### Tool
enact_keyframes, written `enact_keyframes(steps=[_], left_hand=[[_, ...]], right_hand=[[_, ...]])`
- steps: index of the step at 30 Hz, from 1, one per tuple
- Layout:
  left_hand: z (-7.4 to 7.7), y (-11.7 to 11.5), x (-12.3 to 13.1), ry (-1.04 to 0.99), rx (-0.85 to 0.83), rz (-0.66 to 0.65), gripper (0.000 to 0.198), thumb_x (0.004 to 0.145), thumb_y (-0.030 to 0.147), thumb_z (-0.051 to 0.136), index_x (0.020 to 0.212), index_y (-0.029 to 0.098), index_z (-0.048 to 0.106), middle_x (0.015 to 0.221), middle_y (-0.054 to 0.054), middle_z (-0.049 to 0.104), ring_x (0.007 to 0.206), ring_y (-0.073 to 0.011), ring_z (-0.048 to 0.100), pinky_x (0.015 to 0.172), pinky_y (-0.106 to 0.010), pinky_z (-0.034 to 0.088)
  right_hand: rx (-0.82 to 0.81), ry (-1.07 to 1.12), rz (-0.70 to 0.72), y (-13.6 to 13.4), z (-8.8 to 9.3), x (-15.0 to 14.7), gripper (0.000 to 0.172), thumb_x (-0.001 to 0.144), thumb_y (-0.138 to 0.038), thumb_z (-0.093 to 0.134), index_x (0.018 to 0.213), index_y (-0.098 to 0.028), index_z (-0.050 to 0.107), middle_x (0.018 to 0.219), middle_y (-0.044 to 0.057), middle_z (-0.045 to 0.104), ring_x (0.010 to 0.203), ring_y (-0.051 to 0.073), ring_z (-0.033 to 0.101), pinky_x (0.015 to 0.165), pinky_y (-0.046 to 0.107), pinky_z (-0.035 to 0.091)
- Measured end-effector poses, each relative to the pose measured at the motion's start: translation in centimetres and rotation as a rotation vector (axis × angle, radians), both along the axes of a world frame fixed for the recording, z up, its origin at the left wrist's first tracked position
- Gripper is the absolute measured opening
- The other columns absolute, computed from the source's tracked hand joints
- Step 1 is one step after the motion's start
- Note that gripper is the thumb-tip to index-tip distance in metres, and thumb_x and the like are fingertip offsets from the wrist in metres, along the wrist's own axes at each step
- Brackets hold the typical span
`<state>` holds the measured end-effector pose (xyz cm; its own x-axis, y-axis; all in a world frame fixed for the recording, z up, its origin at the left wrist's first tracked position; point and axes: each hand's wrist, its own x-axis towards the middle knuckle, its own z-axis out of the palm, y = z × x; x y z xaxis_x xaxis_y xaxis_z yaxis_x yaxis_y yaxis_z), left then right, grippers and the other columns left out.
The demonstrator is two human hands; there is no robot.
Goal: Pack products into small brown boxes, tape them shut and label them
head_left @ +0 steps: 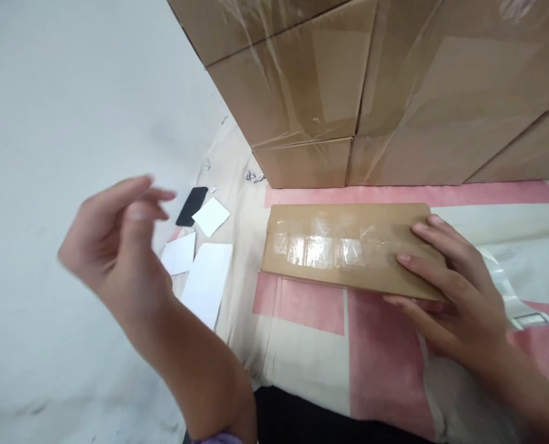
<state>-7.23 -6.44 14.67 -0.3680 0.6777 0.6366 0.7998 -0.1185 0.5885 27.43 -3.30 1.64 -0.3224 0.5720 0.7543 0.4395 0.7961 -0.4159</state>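
A flat brown cardboard parcel [343, 246] lies on a pink and cream cloth [311, 308], with wrinkled clear tape along its top. My right hand [450, 283] rests flat on the parcel's right end, fingers spread and pressing it down. My left hand [117, 240] is raised in the air to the left, blurred by motion, fingers loosely curled and apart, with nothing visible in it. It hovers above the white cards.
A stack of large cardboard boxes [371, 86] wrapped in clear film stands right behind the parcel. Three white cards [207, 277] and a black card [191, 205] lie on the floor to the left. A clear tape strip [509, 296] trails at the right. Small scraps [254, 176] lie by the boxes.
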Motion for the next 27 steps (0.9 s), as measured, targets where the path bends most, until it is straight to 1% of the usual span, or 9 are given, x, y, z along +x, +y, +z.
enact_keyframes(steps=[2,6,9,12,16,19,22,24,27], left_hand=[[-2.0,-3.0,-3.2,-0.068,0.045,0.117,0.022,0.096,0.039,0.062,0.114,0.030,0.069,0.105,0.008,0.071,0.102,-0.0223,0.069,0.094,-0.050,0.052],[-9.6,-7.7,-9.1,-0.052,-0.350,0.369,0.045,0.088,0.048,0.061,0.123,0.020,0.065,0.129,-0.009,0.069,0.123,-0.0330,0.064,0.104,-0.053,0.052],[-15.1,-10.2,-10.4,-0.002,-0.793,0.482,0.084,0.079,0.050,0.072,0.148,0.008,0.047,0.154,-0.026,0.048,0.147,-0.0432,0.042,0.120,-0.060,0.035],[-17.8,-11.4,-9.6,0.055,-0.952,0.526,0.095,0.082,0.055,0.071,0.159,0.012,0.035,0.163,-0.026,0.036,0.152,-0.0466,0.030,0.121,-0.065,0.028],[-17.2,-11.9,-9.1,0.001,-0.828,0.628,0.098,0.081,0.055,0.073,0.161,0.015,0.032,0.150,-0.026,0.051,0.139,-0.0473,0.047,0.111,-0.065,0.039],[-15.5,-12.3,-9.3,0.019,-0.473,0.576,0.062,0.089,0.041,0.066,0.144,0.015,0.054,0.127,-0.017,0.068,0.118,-0.0328,0.064,0.102,-0.048,0.049],[-14.0,-12.9,-8.4,0.308,-0.107,0.451,0.021,0.094,0.034,0.064,0.106,0.020,0.074,0.098,-0.009,0.074,0.095,-0.0239,0.066,0.092,-0.039,0.050],[-13.7,-13.1,-6.9,0.530,-0.053,0.321,0.012,0.094,0.026,0.066,0.093,0.023,0.077,0.088,-0.006,0.074,0.088,-0.0226,0.063,0.088,-0.038,0.046],[-14.6,-13.3,-4.0,0.709,-0.203,0.140,0.019,0.093,0.015,0.064,0.098,0.027,0.078,0.091,-0.005,0.075,0.090,-0.0234,0.062,0.083,-0.038,0.041]], right_hand=[[0.012,0.028,-0.024,-0.5,0.0,-0.5,0.063,0.083,-0.020,0.078,0.141,-0.033,0.060,0.158,0.005,0.050,0.145,0.042,0.048,0.120,0.062,0.045],[0.024,0.046,-0.083,-1.3,-0.1,-1.3,0.061,0.083,-0.016,0.077,0.139,-0.031,0.061,0.157,0.007,0.051,0.144,0.040,0.050,0.119,0.062,0.045],[0.041,0.052,-0.098,-1.4,-0.3,-1.5,0.057,0.082,-0.017,0.079,0.135,-0.028,0.062,0.154,0.012,0.053,0.142,0.041,0.050,0.116,0.065,0.046],[0.061,0.052,-0.091,-1.1,-0.5,-1.4,0.048,0.082,-0.018,0.080,0.127,-0.023,0.064,0.148,0.017,0.056,0.140,0.043,0.051,0.111,0.066,0.049],[0.099,0.047,-0.085,-0.7,-0.6,-1.3,0.041,0.083,-0.018,0.079,0.122,-0.019,0.065,0.142,0.021,0.059,0.138,0.044,0.053,0.110,0.066,0.048],[0.115,0.039,-0.084,-0.5,-0.6,-1.2,0.040,0.084,-0.019,0.079,0.121,-0.018,0.066,0.140,0.022,0.059,0.136,0.044,0.054,0.110,0.065,0.048],[0.122,0.034,-0.076,-0.5,-0.7,-1.1,0.039,0.084,-0.020,0.078,0.121,-0.018,0.065,0.138,0.022,0.060,0.137,0.043,0.054,0.110,0.063,0.049],[0.123,0.037,-0.074,-0.4,-0.7,-1.0,0.040,0.084,-0.019,0.079,0.121,-0.018,0.065,0.138,0.022,0.060,0.137,0.043,0.054,0.110,0.062,0.049],[0.130,0.042,-0.068,-0.4,-0.8,-0.9,0.041,0.083,-0.019,0.080,0.121,-0.017,0.065,0.138,0.022,0.060,0.137,0.042,0.054,0.111,0.061,0.048]])
